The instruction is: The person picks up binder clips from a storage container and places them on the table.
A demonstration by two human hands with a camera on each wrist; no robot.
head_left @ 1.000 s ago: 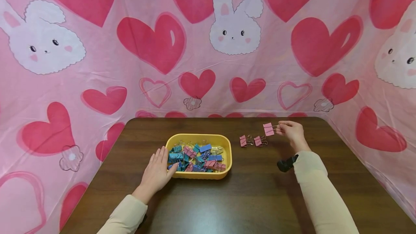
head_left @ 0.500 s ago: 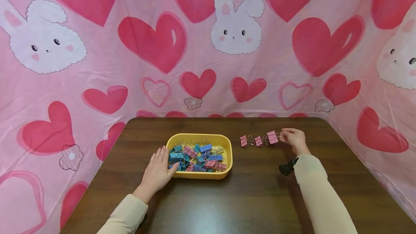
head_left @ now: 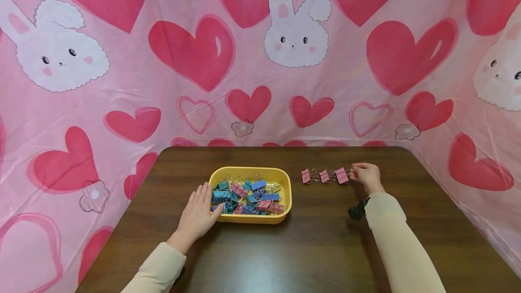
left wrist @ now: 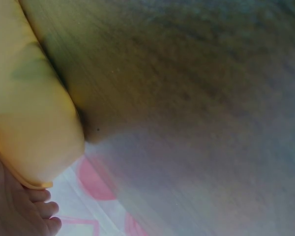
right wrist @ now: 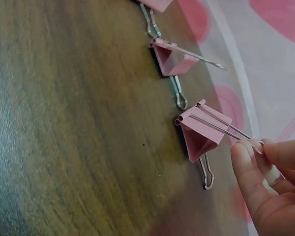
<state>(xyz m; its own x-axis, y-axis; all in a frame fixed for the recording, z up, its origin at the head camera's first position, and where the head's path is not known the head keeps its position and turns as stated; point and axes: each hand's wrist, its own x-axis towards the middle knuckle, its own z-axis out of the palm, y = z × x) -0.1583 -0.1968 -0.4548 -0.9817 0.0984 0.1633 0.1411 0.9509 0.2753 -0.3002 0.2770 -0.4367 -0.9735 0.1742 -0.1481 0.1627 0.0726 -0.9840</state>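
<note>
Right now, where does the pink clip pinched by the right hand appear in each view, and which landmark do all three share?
Head: the pink clip is right of centre, at the right end of a row of three.
Left wrist: not in it.
Right wrist: the pink clip is right of centre, handle pinched by the fingers.
Shared landmark: the brown table.

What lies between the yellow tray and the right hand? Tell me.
The head view shows three pink binder clips in a row between them; the right hand pinches the nearest clip by its wire handle.
</note>
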